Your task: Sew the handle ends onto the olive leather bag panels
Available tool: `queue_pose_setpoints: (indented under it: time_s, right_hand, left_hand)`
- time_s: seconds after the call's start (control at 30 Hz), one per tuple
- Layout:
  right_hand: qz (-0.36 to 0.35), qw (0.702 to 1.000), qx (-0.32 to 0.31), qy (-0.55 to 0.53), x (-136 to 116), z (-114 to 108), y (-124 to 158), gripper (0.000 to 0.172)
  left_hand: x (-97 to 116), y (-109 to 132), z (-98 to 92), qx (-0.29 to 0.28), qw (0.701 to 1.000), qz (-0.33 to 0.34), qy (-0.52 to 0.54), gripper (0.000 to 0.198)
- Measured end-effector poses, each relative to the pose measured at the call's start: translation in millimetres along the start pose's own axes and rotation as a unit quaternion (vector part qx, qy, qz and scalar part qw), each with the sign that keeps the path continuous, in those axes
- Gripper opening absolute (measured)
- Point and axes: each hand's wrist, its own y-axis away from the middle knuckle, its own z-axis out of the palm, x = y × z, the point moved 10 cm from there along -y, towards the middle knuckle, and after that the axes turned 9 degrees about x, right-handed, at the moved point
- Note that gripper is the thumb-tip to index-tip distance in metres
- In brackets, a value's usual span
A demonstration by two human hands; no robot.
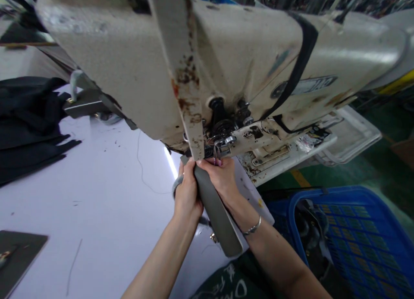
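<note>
A long olive-grey strip (220, 217), stiff and smooth with a rounded near end, lies below the needle area of a sewing machine (136, 66). My left hand (187, 193) is closed on its left edge, thumb on top near the machine. On the other side my right hand (223, 176) grips the same strip, thumb pressed close to the left one. Small pink-handled snips (216, 159) stick out at the right hand's fingers. A grey rounded band (176, 186) shows beside my left hand. The strip's far end is hidden under the machine head.
Dark fabric pieces (29, 122) lie at the left of the white table (113, 213). A dark flat piece with metal fittings (22, 256) is at the lower left. A blue basket (355, 243) holding dark items stands at the right, below a white tray (352, 135).
</note>
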Motion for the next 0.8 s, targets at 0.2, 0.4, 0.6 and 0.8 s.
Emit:
queue_pose_setpoints:
  time_s: [0.2, 0.4, 0.6, 0.8]
  right_hand:
    - [0.003, 1.000, -0.016, 0.017, 1, 0, -5, 0.030]
    - [-0.001, 1.000, -0.006, 0.024, -5, -2, -3, 0.031]
    - [-0.028, 0.999, -0.018, 0.031, -6, -2, -2, 0.034]
    - [-0.163, 0.976, 0.026, 0.141, -49, -52, 4, 0.041]
  left_hand:
    - [14, 0, 9.5, -0.017, 0.998, 0.037, 0.053, 0.032]
    - [22, -5, 14.1, -0.018, 0.999, 0.031, 0.026, 0.038]
    - [25, -9, 17.8, -0.032, 0.998, 0.035, 0.032, 0.048]
    - [18, -13, 15.6, -0.030, 0.999, 0.021, 0.030, 0.058]
